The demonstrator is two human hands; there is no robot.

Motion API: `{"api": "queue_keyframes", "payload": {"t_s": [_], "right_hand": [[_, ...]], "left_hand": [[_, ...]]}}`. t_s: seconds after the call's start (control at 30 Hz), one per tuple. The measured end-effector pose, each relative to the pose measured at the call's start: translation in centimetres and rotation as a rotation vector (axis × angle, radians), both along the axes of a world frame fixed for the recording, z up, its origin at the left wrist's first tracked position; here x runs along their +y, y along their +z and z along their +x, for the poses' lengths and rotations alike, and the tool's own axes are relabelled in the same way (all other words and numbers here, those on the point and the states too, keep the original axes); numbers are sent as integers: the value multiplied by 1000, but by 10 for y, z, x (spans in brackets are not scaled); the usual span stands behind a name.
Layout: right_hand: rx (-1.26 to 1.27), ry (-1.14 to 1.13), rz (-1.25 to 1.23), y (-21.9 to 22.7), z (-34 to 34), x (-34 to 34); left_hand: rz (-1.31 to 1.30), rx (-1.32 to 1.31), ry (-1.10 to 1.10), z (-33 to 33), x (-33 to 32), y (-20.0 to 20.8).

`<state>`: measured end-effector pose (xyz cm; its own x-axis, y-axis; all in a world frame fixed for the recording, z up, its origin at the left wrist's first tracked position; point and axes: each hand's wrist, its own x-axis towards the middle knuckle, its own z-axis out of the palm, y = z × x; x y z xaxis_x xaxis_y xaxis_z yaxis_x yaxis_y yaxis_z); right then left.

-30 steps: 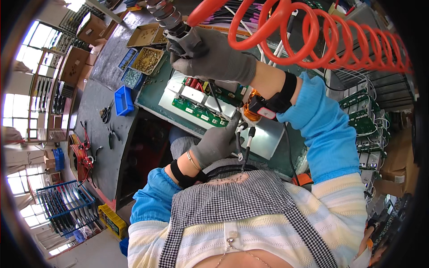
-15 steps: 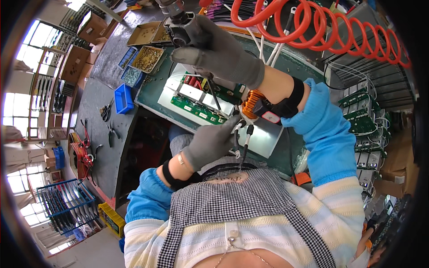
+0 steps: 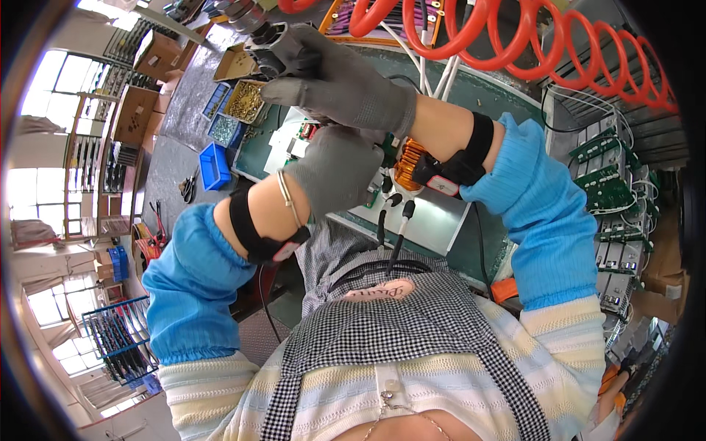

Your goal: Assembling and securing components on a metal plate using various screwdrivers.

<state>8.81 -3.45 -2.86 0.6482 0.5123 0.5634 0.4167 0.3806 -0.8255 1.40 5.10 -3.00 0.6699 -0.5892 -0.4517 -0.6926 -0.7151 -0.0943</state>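
Note:
My gloved right hand is wrapped round a dark pneumatic screwdriver, held above the bench. Close below it is my gloved left hand, back upward; its fingers are hidden. Under both hands lies a metal plate with a circuit board, of which only parts show between the hands. An orange copper-wound coil stands on it beside my right wrist. Thick black cables with pale terminals run from the assembly toward my apron.
A red coiled air hose hangs across the upper right. Small bins of brass screws and silvery fasteners stand at the far left, near a blue tray. Stacked green circuit-board units are on the right.
My left hand has left the cable ends and moved up and forward to just below the right hand. The screwdriver has shifted slightly left. The view has shifted a little.

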Motion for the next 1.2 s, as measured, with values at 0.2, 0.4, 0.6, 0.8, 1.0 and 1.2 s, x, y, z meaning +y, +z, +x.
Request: {"api": "queue_keyframes", "payload": {"t_s": [0.2,0.4,0.6,0.8,1.0,1.2], "right_hand": [[21,-14,-19,-2,2,-1],[-57,-71,-37,0,2,0],[-12,-55,-41,-9,5,2],[-42,-72,96,-7,0,8],[190,176,179,-8,-4,-1],[-42,-328,375,-10,-7,15]], "left_hand": [[186,-53,-80,6,-12,-9],[266,147,-20,19,-22,-8],[188,195,-25,24,-23,-8],[245,214,-77,27,-27,-7],[362,281,-27,30,-30,-8],[140,188,-110,26,-19,-18]]}}
